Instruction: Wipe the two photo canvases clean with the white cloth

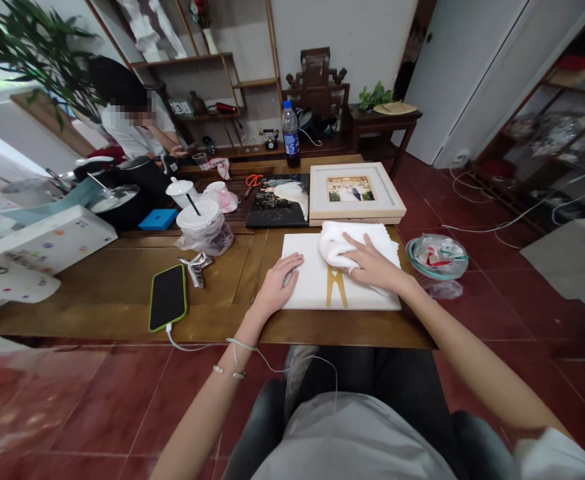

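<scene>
A white flat panel (312, 287), face down with a gold stand on its back, lies on the wooden table (122, 293) in front of me. My left hand (277, 283) rests flat on its left edge, fingers stretched out. My right hand (369, 263) presses a crumpled white cloth (335, 241) onto the panel's upper part, fingers spread over the cloth.
Behind the panel lie a white framed photo (355, 193) and a dark photo print (279, 200). A phone in a green case (168, 297), a metal hair clip (197, 265), a bagged lidded cup (203, 227) and a cola bottle (290, 133) stand to the left. A person (132, 120) sits at far left. A bin (435, 257) stands right.
</scene>
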{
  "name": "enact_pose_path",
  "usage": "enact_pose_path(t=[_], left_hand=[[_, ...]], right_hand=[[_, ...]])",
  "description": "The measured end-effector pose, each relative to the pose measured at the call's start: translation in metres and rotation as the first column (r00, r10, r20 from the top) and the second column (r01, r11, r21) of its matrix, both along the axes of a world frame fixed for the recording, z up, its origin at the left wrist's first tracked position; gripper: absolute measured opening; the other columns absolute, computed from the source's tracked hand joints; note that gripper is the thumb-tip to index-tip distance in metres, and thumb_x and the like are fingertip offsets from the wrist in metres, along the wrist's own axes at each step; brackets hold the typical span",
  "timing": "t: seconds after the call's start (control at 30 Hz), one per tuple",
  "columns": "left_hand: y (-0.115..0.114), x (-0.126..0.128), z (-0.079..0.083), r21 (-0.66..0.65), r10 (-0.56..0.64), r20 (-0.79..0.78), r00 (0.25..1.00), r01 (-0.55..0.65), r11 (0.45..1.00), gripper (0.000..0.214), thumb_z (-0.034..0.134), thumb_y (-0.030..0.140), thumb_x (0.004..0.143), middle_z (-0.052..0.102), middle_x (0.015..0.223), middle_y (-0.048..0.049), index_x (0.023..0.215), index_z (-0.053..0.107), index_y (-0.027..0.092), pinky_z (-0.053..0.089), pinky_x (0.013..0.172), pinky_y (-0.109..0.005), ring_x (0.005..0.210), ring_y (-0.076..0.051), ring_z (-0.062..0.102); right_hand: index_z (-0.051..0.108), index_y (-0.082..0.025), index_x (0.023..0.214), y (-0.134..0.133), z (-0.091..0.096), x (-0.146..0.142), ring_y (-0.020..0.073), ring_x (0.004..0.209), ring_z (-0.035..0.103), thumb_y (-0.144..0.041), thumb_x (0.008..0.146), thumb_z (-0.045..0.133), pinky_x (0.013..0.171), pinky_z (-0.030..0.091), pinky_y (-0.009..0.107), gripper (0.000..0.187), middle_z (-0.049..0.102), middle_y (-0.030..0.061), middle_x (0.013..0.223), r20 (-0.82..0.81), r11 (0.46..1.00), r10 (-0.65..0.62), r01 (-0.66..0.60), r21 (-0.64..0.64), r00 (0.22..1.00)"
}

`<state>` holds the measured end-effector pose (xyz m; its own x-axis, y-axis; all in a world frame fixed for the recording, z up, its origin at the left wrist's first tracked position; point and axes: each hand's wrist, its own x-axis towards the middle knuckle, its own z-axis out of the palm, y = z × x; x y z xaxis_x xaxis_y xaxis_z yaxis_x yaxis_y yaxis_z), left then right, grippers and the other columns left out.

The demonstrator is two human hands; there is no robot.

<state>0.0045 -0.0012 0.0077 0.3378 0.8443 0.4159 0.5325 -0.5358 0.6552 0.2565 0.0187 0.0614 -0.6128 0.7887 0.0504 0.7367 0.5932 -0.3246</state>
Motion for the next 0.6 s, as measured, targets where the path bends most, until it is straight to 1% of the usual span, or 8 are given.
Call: enact_pose_path(t=[0.1, 0.17, 0.23, 0.4, 0.47, 0.53, 0.6], left_hand=[[0.0, 0.0, -0.001, -0.001, -0.006, -0.002, 1.0, 0.006, 1.0, 0.031, 0.044, 0.018, 0.088, 0.061, 0.124, -0.0092, 0.115, 0.06, 0.017, 0.033, 0.109, -0.044, 0.123, -0.021, 0.049], [0.0, -0.001, -0.002, -0.006, -0.005, -0.006, 1.0, 0.005, 1.0, 0.031, 0.044, 0.018, 0.088, 0.06, 0.124, -0.0094, 0.115, 0.06, 0.017, 0.033, 0.109, -0.045, 0.123, -0.021, 0.049], [0.0, -0.001, -0.002, -0.008, -0.002, -0.009, 1.0, 0.002, 1.0, 0.032, 0.044, 0.017, 0.088, 0.06, 0.124, -0.0094, 0.115, 0.06, 0.017, 0.032, 0.109, -0.045, 0.123, -0.021, 0.049], [0.0, 0.0, -0.002, -0.001, -0.003, -0.008, 1.0, 0.003, 1.0, 0.032, 0.044, 0.018, 0.088, 0.06, 0.124, -0.0089, 0.116, 0.06, 0.018, 0.032, 0.109, -0.045, 0.123, -0.021, 0.049], [0.0, 0.0, -0.002, -0.001, -0.002, -0.008, 1.0, 0.002, 1.0, 0.031, 0.044, 0.018, 0.088, 0.061, 0.123, -0.0093, 0.115, 0.06, 0.017, 0.033, 0.109, -0.045, 0.123, -0.021, 0.05], [0.0, 0.0, -0.002, 0.0, 0.002, -0.006, 1.0, -0.002, 1.0, 0.031, 0.044, 0.018, 0.088, 0.061, 0.123, -0.0098, 0.114, 0.061, 0.017, 0.033, 0.109, -0.045, 0.122, -0.021, 0.05], [0.001, 0.0, -0.003, 0.003, 0.002, 0.001, 1.0, -0.002, 1.0, 0.031, 0.044, 0.018, 0.088, 0.061, 0.123, -0.0101, 0.113, 0.061, 0.016, 0.033, 0.109, -0.045, 0.122, -0.021, 0.05]], right_hand=[[0.062, -0.023, 0.115, 0.005, -0.004, -0.007, 0.031, 0.139, 0.015, -0.008, 0.069, 0.044, 0.106, 0.006, 0.065, 0.052, 0.041, 0.0043, 0.143, 0.021, 0.998, -0.024, 0.023, 0.06, 0.999], [0.063, -0.025, 0.114, -0.004, -0.005, -0.012, 0.0323, 0.139, 0.013, -0.007, 0.067, 0.044, 0.105, 0.006, 0.066, 0.054, 0.034, 0.002, 0.147, 0.042, 0.995, -0.015, 0.011, 0.103, 0.999], [0.065, -0.025, 0.111, -0.021, -0.005, -0.016, 0.0333, 0.139, 0.01, -0.007, 0.065, 0.045, 0.105, 0.006, 0.067, 0.053, 0.032, 0.001, 0.148, 0.069, 0.993, 0.016, -0.024, 0.118, 0.998], [0.07, -0.02, 0.097, -0.079, 0.003, -0.023, 0.0347, 0.14, 0.004, -0.007, 0.064, 0.048, 0.106, 0.004, 0.066, 0.042, 0.029, 0.0018, 0.15, 0.131, 0.987, 0.13, -0.141, 0.077, 0.983], [0.07, -0.02, 0.096, -0.097, 0.009, -0.022, 0.0342, 0.14, 0.003, -0.007, 0.064, 0.048, 0.106, 0.005, 0.066, 0.041, 0.027, 0.0006, 0.15, 0.143, 0.983, 0.172, -0.179, 0.039, 0.975], [0.069, -0.022, 0.098, -0.105, 0.014, -0.019, 0.0321, 0.14, 0.004, -0.007, 0.064, 0.048, 0.107, 0.008, 0.065, 0.043, 0.027, -0.0014, 0.15, 0.142, 0.98, 0.197, -0.199, -0.003, 0.97], [0.067, -0.023, 0.104, -0.105, 0.017, -0.015, 0.029, 0.141, 0.006, -0.007, 0.064, 0.046, 0.109, 0.011, 0.062, 0.048, 0.027, -0.0029, 0.15, 0.131, 0.979, 0.202, -0.199, -0.035, 0.971]])
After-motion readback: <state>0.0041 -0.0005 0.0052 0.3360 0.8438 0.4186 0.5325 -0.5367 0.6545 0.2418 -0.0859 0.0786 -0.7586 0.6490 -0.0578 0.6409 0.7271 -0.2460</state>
